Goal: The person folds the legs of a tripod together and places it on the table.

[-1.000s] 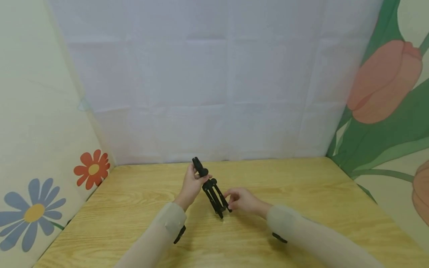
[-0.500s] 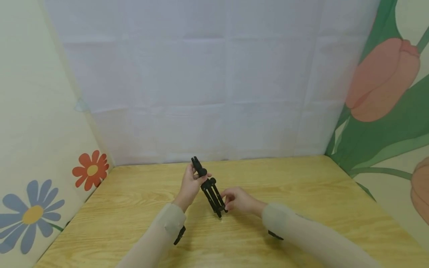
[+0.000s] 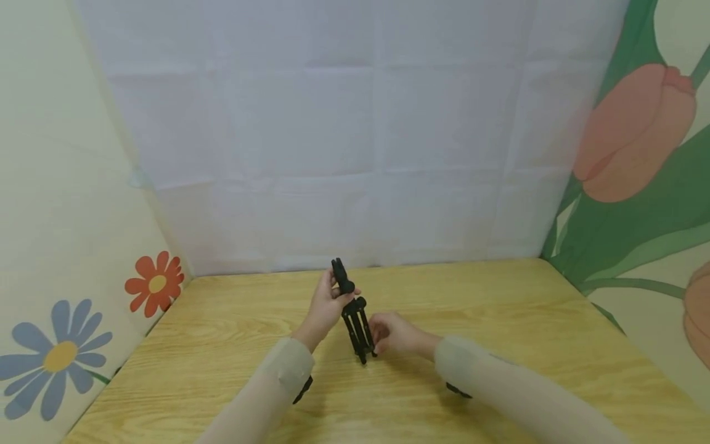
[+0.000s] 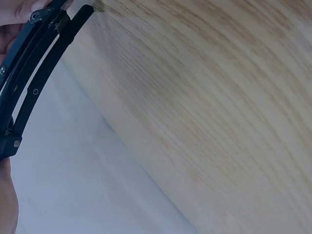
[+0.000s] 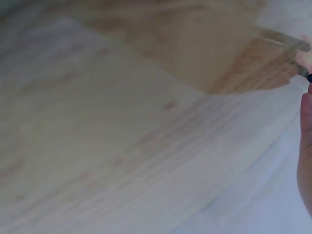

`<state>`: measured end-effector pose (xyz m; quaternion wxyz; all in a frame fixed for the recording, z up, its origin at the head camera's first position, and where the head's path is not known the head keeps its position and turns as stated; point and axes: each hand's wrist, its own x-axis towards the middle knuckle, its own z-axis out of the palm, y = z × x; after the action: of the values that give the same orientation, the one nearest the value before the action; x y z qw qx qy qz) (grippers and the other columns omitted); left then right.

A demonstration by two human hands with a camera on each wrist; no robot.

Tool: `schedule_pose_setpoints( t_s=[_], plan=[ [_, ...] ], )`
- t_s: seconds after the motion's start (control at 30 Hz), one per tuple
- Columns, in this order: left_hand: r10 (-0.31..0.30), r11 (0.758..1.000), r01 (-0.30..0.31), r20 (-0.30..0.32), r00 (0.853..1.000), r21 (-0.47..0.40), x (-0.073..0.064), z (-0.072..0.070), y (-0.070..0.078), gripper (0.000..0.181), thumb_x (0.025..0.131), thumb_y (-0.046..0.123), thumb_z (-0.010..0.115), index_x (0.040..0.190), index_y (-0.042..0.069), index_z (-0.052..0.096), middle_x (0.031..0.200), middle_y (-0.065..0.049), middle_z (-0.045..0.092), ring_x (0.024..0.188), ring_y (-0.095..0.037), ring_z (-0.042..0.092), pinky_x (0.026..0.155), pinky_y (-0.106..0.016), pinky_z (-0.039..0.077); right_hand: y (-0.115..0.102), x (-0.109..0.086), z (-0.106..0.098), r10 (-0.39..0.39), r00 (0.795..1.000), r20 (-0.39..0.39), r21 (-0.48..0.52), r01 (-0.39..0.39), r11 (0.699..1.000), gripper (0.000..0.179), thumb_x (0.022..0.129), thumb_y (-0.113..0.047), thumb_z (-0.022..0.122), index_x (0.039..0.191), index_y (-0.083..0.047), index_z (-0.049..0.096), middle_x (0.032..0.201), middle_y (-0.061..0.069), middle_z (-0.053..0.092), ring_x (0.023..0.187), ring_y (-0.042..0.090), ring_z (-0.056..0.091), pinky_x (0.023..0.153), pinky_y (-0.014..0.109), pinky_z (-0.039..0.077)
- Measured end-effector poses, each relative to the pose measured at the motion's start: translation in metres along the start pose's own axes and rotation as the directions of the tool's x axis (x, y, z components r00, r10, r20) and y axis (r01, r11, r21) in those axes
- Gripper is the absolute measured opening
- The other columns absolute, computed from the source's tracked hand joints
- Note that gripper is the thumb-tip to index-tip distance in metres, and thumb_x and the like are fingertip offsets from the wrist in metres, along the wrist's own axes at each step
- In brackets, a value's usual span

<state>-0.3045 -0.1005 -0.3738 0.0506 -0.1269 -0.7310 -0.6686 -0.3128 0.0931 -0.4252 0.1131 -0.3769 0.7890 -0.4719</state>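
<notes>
A small black tripod leans over the table in the head view, its legs folded close together and its clamp-like head up and to the left. My left hand grips it at the neck, below the head. Beside the lower legs, my right hand has its fingers curled at the leg nearest it. The left wrist view shows the tripod legs up close, with right-hand fingers against them. Only part of the right hand enters the right wrist view; its exact contact is partly hidden.
A light wood-grain table lies under both hands. Behind it hangs a creased white cloth. Flower-patterned panels flank the left and right sides.
The right-hand leg has swung in against the others, with my right hand moving slightly left. Since half a second ago, my left hand has tilted the tripod more upright, its head going right.
</notes>
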Motion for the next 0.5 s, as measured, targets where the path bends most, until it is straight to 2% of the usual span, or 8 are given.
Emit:
schedule_pose_setpoints(
  t_s=[0.2, 0.4, 0.5],
  plan=[
    [-0.027, 0.999, 0.026, -0.032, 0.999, -0.040, 0.002, -0.003, -0.009, 0.050, 0.097, -0.014, 0.050, 0.143, -0.007, 0.031, 0.137, -0.032, 0.048, 0.113, -0.041, 0.064, 0.102, -0.050, 0.050, 0.006, -0.004, -0.007, 0.044, 0.999, 0.007, -0.001, -0.044, 0.999, 0.021, 0.076, 0.018, 0.070, 0.090, 0.007, 0.059, 0.083, 0.010, 0.067, 0.080, 0.009, 0.062, 0.076, 0.021, 0.055],
    [-0.059, 0.994, 0.051, -0.083, 0.995, -0.093, 0.004, -0.010, -0.019, 0.050, 0.098, -0.012, 0.050, 0.144, -0.008, 0.028, 0.142, -0.033, 0.044, 0.110, -0.033, 0.066, 0.107, -0.051, 0.046, 0.004, -0.003, -0.009, 0.100, 0.995, -0.006, 0.034, -0.100, 0.994, 0.017, 0.079, 0.017, 0.070, 0.091, 0.009, 0.060, 0.078, 0.007, 0.066, 0.071, 0.005, 0.060, 0.068, 0.021, 0.056],
    [-0.062, 0.992, 0.051, -0.098, 0.993, -0.112, 0.004, -0.012, -0.021, 0.049, 0.099, -0.012, 0.049, 0.143, -0.008, 0.028, 0.141, -0.033, 0.045, 0.105, -0.026, 0.067, 0.108, -0.051, 0.045, 0.000, -0.002, -0.009, 0.134, 0.991, -0.015, 0.049, -0.133, 0.990, 0.018, 0.079, 0.019, 0.068, 0.093, 0.010, 0.061, 0.079, 0.010, 0.066, 0.071, 0.007, 0.060, 0.067, 0.023, 0.057]
  ],
)
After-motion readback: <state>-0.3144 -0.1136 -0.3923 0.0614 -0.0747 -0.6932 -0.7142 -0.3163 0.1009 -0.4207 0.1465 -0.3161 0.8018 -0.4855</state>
